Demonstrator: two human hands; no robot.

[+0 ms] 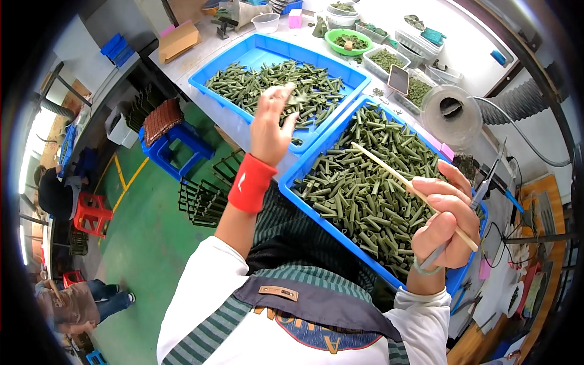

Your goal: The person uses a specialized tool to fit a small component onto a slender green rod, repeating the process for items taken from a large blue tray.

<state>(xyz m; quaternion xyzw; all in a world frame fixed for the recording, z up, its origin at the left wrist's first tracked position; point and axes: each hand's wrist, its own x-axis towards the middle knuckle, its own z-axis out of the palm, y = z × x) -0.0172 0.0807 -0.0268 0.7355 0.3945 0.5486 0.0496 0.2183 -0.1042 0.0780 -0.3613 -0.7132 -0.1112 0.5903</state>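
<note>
Nearest the camera is the person's chest in a white top with a green-striped apron and dark collar (304, 304), and both forearms rise from it. The right hand (441, 222) has its fingers closed around a long thin pale wooden stick (407, 187), held like a pen; the stick slants up and left over the near blue plastic tray (316, 210). A slim metal tool (483, 188) also seems to pass through this hand, though the grip on it is unclear. This tray, heaped with short dark green plastic tubes (371, 182), sits at the desk's near edge, right in front of the person.

The left hand (271, 125), with a red wristband (250, 182) below it, is lifted, fingers pinched on a small green piece (299, 97) above the second blue plastic tray (267, 52), which lies just beyond the first, towards the desk's left edge, and holds a thinner layer of similar tubes.

Further back along the desk stand a round green bowl (348, 41), several clear containers of green parts (386, 61) and a big roll of clear tape (451, 112) near the right edge. A blue stool (173, 143) stands on the green floor to the left.
</note>
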